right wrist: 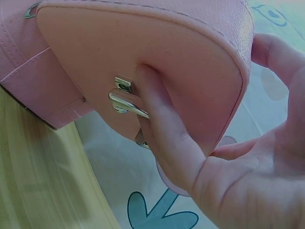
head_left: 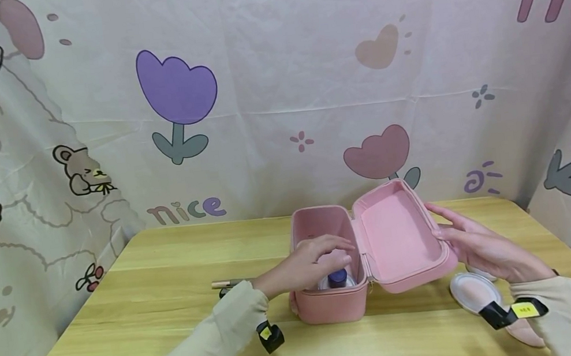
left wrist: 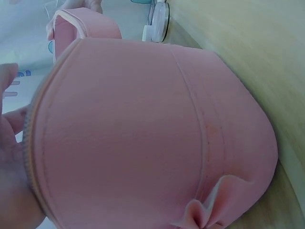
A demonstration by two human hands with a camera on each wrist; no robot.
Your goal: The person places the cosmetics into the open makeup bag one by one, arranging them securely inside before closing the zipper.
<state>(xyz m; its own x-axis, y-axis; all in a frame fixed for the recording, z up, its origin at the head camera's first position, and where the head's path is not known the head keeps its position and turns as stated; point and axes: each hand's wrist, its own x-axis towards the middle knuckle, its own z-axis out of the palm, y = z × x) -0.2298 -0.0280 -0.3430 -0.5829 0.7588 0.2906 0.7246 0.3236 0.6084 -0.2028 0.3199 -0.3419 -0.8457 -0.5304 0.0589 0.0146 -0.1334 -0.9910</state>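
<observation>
A pink zip-up cosmetic case (head_left: 330,308) stands on the table with its lid (head_left: 401,235) swung out to the right. My left hand (head_left: 320,260) is over the case's opening, fingers loosely bent and apart, nothing in them. Below its fingertips a dark blue round cap (head_left: 337,278) shows inside the case; the rest of the contents is mostly hidden. With my right hand (head_left: 486,247) I hold the lid by its outer edge. The right wrist view shows one finger pressing the lid's outer face beside a metal buckle (right wrist: 123,100), other fingers around the rim.
Right of the case, partly under my right forearm, lie a round clear-rimmed container (head_left: 475,291) and a pink item (head_left: 525,332). Slim stick-like items (head_left: 228,283) lie left of the case, behind my left wrist. A printed cloth (head_left: 265,87) hangs behind the table (head_left: 169,265).
</observation>
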